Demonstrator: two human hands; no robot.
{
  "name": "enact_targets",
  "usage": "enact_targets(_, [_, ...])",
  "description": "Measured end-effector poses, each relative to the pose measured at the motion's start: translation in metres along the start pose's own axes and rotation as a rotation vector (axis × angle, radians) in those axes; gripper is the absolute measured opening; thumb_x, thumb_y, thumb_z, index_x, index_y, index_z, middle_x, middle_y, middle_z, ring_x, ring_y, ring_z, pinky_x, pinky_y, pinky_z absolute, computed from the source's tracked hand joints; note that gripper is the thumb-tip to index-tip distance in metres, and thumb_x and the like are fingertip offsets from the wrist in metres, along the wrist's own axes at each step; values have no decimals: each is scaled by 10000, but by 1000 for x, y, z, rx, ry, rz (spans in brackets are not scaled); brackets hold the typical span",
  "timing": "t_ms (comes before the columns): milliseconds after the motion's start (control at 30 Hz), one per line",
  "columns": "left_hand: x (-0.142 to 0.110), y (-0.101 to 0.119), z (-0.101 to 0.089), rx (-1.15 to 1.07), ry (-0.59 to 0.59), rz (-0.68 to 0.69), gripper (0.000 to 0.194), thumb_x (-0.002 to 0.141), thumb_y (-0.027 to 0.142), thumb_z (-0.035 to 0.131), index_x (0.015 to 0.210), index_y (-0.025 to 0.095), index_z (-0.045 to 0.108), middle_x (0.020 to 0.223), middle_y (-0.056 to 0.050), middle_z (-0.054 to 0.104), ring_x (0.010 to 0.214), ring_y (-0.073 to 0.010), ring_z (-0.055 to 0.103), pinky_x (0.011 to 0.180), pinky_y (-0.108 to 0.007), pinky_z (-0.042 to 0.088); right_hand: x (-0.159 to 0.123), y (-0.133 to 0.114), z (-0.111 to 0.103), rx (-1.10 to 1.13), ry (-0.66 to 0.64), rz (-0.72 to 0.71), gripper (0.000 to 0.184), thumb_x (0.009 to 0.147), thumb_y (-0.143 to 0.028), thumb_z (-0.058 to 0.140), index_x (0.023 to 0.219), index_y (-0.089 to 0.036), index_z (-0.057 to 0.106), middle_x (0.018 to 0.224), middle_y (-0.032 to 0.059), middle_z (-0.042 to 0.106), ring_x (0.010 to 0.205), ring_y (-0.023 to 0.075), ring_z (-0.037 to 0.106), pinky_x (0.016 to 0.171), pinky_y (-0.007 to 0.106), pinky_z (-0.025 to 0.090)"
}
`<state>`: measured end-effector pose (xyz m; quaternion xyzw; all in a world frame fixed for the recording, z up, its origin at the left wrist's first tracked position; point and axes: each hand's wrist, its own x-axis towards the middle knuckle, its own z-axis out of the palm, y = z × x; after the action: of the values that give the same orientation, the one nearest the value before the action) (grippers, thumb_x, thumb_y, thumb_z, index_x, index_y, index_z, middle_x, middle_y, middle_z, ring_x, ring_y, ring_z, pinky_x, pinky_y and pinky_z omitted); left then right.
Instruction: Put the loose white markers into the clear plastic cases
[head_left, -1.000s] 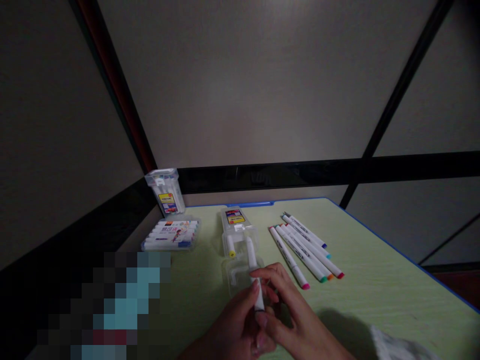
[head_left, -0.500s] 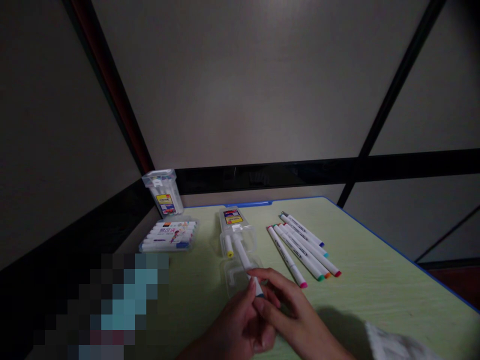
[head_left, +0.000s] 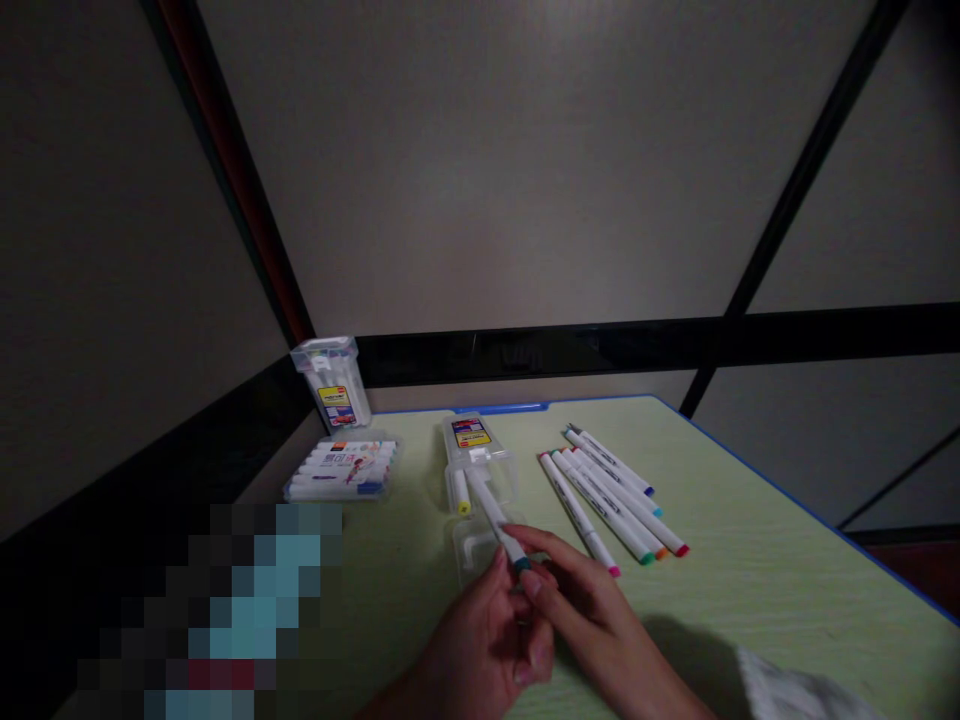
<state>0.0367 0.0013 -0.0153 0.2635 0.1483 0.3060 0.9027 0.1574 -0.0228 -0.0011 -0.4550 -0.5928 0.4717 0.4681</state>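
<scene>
A white marker with a teal end [head_left: 496, 518] points away from me, its far end inside the mouth of a clear plastic marker case [head_left: 444, 440] that lies on the table. My right hand [head_left: 581, 600] pinches the marker close to its teal end, thumb and forefinger on either side. Curled beneath and beside it, my left hand [head_left: 487, 630] has its thumb tip against the barrel. A yellow-ended marker [head_left: 463, 492] lies in the case, to the left of the held one. The case's hinged lid [head_left: 459, 550] is folded back toward me, partly covered by my hands.
Several white markers [head_left: 600, 500] with coloured ends lie to the right. At the left lies a flat pack of markers [head_left: 341, 468], with a filled upright marker case [head_left: 330, 385] behind it. Whitish cloth [head_left: 799, 690] shows at the lower right. A wall borders the table's far edge.
The held marker has moved forward, slightly farther into the case, and its teal end shows more. My right hand has shifted forward with it. The whole view has shifted slightly.
</scene>
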Motion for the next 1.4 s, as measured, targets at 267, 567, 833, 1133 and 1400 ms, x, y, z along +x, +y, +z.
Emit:
enact_targets(267, [-4,3,4,-143,162,40,316,874,379,503,737,107,589,443,43,480,352,-39,371,414,-150,258,0,2,-3,67,-30,-13,345,879,-359,472,1199,-241,527,1194,75,575,1103,214,520,968,398,364])
enact_targets(567, [-5,8,7,-134,243,48,306,900,335,459,692,130,551,500,47,424,441,-64,405,496,-181,319,1,-2,-2,14,9,-81,359,862,-438,473,1135,-236,588,1198,96,572,1125,227,507,995,421,353])
enact_targets(833, [-7,10,12,-176,304,51,227,897,306,461,791,141,576,580,28,497,447,-70,413,500,-197,316,1,-3,-3,30,7,-71,370,856,-464,472,1127,-245,594,1196,84,568,1117,223,508,1013,415,335])
enact_targets(1133, [-4,9,13,-67,233,89,221,837,353,535,793,137,553,489,52,452,406,-57,375,451,-167,276,1,-4,-2,36,19,4,438,826,-512,484,1143,-221,566,1224,99,548,1151,245,474,1022,439,302])
enact_targets(1400, [-27,15,13,869,444,705,190,811,311,570,676,177,588,525,18,482,469,-99,391,459,-215,282,0,0,-2,-5,44,9,372,867,-449,442,1137,-206,523,698,5,588,690,184,565,653,317,456])
